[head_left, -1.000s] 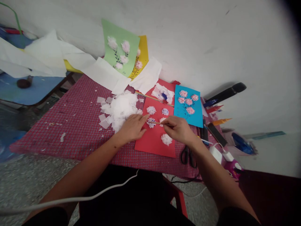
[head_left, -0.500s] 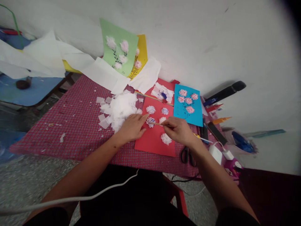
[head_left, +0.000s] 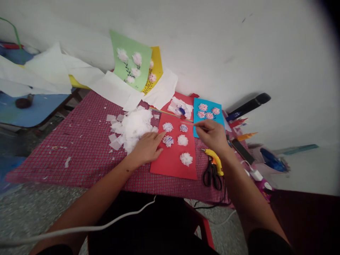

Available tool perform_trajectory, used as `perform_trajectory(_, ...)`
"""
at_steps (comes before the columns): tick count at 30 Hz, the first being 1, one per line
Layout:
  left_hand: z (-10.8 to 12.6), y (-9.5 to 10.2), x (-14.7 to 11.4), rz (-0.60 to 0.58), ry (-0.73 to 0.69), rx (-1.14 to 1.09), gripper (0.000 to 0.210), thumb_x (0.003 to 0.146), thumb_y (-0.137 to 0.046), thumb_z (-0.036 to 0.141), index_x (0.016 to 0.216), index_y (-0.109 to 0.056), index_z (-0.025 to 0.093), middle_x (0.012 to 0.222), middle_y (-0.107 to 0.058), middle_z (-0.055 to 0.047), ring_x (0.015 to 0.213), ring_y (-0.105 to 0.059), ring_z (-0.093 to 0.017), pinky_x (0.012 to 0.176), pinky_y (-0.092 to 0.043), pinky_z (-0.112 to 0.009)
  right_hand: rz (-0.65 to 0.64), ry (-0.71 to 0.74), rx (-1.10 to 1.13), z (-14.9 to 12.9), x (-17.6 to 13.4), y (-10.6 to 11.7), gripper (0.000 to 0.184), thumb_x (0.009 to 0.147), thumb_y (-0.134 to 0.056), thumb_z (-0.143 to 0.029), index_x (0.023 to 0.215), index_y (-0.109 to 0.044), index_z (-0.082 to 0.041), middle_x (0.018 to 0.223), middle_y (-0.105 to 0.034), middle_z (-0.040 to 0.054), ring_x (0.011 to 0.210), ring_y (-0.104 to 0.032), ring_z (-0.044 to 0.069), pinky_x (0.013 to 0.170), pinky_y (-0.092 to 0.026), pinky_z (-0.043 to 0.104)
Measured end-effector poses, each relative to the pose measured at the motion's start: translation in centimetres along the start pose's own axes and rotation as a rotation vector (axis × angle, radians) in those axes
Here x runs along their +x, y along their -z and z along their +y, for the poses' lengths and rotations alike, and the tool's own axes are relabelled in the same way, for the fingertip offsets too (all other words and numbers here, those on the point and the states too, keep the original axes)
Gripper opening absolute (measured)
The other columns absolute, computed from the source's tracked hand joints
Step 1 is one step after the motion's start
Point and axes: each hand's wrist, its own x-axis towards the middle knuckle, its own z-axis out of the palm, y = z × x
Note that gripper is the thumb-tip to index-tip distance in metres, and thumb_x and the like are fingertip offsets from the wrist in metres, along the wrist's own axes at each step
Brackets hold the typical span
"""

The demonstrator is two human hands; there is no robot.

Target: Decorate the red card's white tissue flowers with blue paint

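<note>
My left hand (head_left: 148, 148) lies open across the left edge of a red card (head_left: 170, 163), fingertips beside a white tissue-paper flower with blue specks (head_left: 168, 141). Two more speckled flowers sit higher up, and two plain white flowers (head_left: 186, 159) are on the card's right side. Above the card's upper right, my right hand (head_left: 211, 132) is closed on a thin paintbrush (head_left: 188, 123), blurred by motion. Its tip points left, just below a white tissue (head_left: 174, 106) bearing a dark blue paint blot (head_left: 182, 111).
A pile of cut white tissue squares (head_left: 135, 125) lies left of the card. A yellow glue gun (head_left: 214, 159) and black scissors (head_left: 211, 177) lie near my right forearm. Finished flower cards, green (head_left: 143, 46), yellow (head_left: 158, 63) and blue (head_left: 196, 132), stand or lie behind.
My right hand has lifted the paintbrush off the left blue-specked flower and moved up and right, uncovering the glue gun. My left hand has stayed on the red card.
</note>
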Motion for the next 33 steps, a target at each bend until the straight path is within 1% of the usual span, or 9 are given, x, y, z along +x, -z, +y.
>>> perform_trajectory(3,0.1,0.1,0.0,-0.005,0.001,0.005,0.068,0.095,-0.059,0.032,0.157,-0.038,0.014,0.133,-0.064,-0.017,0.128,-0.058,-0.032,0.115,-0.043,-0.049,0.067,-0.155,-0.074,3.8,2.9,-2.1,0.023,0.084,-0.059,-0.022,0.092,-0.080,-0.022,0.092,-0.080,0.0069,0.088,-0.074,0.026,0.078,-0.054,0.037)
perform_trajectory(8,0.2,0.3,0.1,-0.007,0.006,0.001,0.068,0.095,-0.059,0.032,0.157,-0.038,0.015,0.134,-0.063,-0.016,0.128,-0.058,-0.033,0.115,-0.043,-0.049,0.068,-0.306,-0.118,8.2,5.6,-6.2,0.030,0.083,-0.054,-0.025,0.096,-0.081,-0.019,0.100,-0.082,0.0099,0.094,-0.074,0.029,0.082,-0.055,0.039)
perform_trajectory(11,0.1,0.2,0.1,-0.011,0.014,-0.011,0.067,0.095,-0.059,0.031,0.157,-0.038,0.018,0.133,-0.064,-0.016,0.128,-0.058,-0.033,0.114,-0.044,-0.051,0.048,-0.327,-0.100,9.1,5.5,-6.9,0.030,0.083,-0.054,-0.026,0.095,-0.081,-0.019,0.100,-0.082,0.0094,0.094,-0.074,0.029,0.083,-0.056,0.039)
perform_trajectory(15,-0.1,-0.1,0.0,0.009,0.005,-0.018,0.069,0.094,-0.060,0.032,0.158,-0.037,0.020,0.134,-0.063,-0.016,0.128,-0.058,-0.033,0.114,-0.044,-0.051,0.092,-0.331,-0.089,9.2,5.0,-6.8,0.031,0.082,-0.054,-0.026,0.096,-0.081,-0.019,0.100,-0.082,0.0098,0.094,-0.073,0.029,0.085,-0.055,0.040)
perform_trajectory(18,-0.2,-0.3,0.0,0.011,0.001,-0.013,0.070,0.094,-0.061,0.032,0.158,-0.036,0.019,0.133,-0.063,-0.016,0.127,-0.058,-0.033,0.114,-0.043,-0.051,0.079,-0.340,-0.060,9.1,4.9,-6.7,0.029,0.080,-0.056,-0.026,0.093,-0.080,-0.018,0.099,-0.081,0.0101,0.094,-0.073,0.029,0.086,-0.056,0.040)
perform_trajectory(23,-0.2,-0.2,0.1,0.001,-0.012,0.004,0.071,0.095,-0.060,0.032,0.159,-0.035,0.017,0.134,-0.063,-0.016,0.127,-0.058,-0.032,0.114,-0.043,-0.050,0.225,-0.351,0.074,7.9,3.7,-5.5,0.026,0.081,-0.056,-0.027,0.089,-0.079,-0.019,0.092,-0.080,0.0078,0.088,-0.073,0.027,0.079,-0.056,0.039)
perform_trajectory(27,-0.2,-0.2,0.1,-0.003,-0.006,0.014,0.070,0.095,-0.060,0.033,0.159,-0.036,0.017,0.136,-0.063,-0.016,0.128,-0.058,-0.032,0.115,-0.043,-0.050,0.245,-0.327,0.203,4.5,-0.4,-3.3,0.020,0.083,-0.063,-0.030,0.090,-0.079,-0.021,0.085,-0.078,0.0044,0.077,-0.071,0.022,0.068,-0.055,0.033)
perform_trajectory(29,-0.2,-0.1,0.1,-0.006,-0.003,0.012,0.070,0.095,-0.060,0.033,0.159,-0.036,0.017,0.137,-0.063,-0.016,0.130,-0.058,-0.032,0.116,-0.043,-0.050,0.220,-0.262,0.229,2.0,-3.2,-2.3,0.015,0.086,-0.066,-0.031,0.088,-0.078,-0.022,0.082,-0.077,0.0028,0.073,-0.070,0.020,0.065,-0.054,0.031)
perform_trajectory(33,0.0,0.1,0.1,-0.013,0.007,0.020,0.070,0.095,-0.060,0.033,0.159,-0.038,0.014,0.138,-0.062,-0.017,0.130,-0.057,-0.033,0.117,-0.042,-0.049,0.122,0.029,0.198,-2.3,-7.9,-2.0,0.013,0.092,-0.064,-0.019,0.094,-0.076,-0.024,0.079,-0.074,0.0013,0.070,-0.067,0.017,0.066,-0.052,0.030)
